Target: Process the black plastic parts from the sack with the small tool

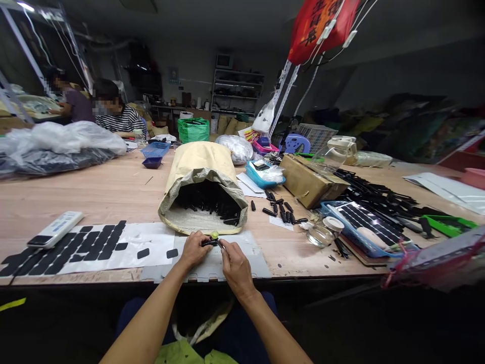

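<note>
My left hand [194, 249] and my right hand [235, 264] meet over a grey mat [250, 255] at the table's near edge. Both are closed on one small black part [210, 242] with a yellow-green tip, the left pinching its left end and the right its right end. Just behind them a tan sack [200, 172] lies on its side, its mouth open toward me and full of black parts. To the left lies a white sheet [94, 247] with rows of black pads.
A white remote [55, 229] lies at the left. Loose black parts [280, 208], a cardboard box [308, 181], a glass jar [322, 233] and a blue tray with a solar panel [364, 222] sit to the right. Two people sit at the far left behind plastic bags [56, 144].
</note>
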`<state>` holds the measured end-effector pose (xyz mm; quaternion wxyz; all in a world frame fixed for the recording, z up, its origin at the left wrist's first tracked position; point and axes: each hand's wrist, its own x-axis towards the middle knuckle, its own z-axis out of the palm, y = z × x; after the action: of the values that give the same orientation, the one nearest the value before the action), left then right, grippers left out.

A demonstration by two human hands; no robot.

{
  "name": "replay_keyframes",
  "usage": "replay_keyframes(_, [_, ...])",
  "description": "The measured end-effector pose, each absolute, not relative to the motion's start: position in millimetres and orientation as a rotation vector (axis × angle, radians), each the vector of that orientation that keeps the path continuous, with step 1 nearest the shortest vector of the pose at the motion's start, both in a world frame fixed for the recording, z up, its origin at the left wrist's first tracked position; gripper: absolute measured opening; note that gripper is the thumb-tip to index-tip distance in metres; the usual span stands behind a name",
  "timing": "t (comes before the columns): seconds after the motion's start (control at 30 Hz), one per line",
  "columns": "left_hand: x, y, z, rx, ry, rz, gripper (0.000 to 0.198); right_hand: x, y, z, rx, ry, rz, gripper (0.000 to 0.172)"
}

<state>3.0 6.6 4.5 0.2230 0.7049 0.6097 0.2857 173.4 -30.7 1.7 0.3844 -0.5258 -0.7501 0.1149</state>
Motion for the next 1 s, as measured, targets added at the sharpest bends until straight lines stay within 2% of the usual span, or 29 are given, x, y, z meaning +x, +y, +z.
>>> replay_keyframes(0.1, [2,7,4,1.947,1.672,0.78,0.009,169,-34,-2,-1.355,-1.941,0.31,0.037])
replay_keyframes(0.27, [2,7,4,1.941,1.659,0.802,0.016,177,-26,-3,-1.418,-1.893,0.275,0.035])
replay_keyframes(0.53, [3,9,2,1.917,1.687,0.804,0.018,210,7,-13,-1.679,-1.987,-0.185,0.032])
replay_keyframes(0.67, [1,6,9,1.943,1.615,0.857,0.02,213,9,-22,-1.696,-2.004,-0.293,0.029])
replay_keyframes(0.8, [5,-42,16,1.908,1.344,0.98,0.022,210,8,-21,-1.713,-1.992,-0.287,0.026])
replay_keyframes(0.9, [12,-100,5,1.857,1.162,0.835,0.026,209,8,-20,-1.738,-1.995,-0.276,0.025])
replay_keyframes(1.0, [18,-138,-25,1.745,1.249,0.632,0.026,208,8,-20,-1.752,-1.999,-0.267,0.026])
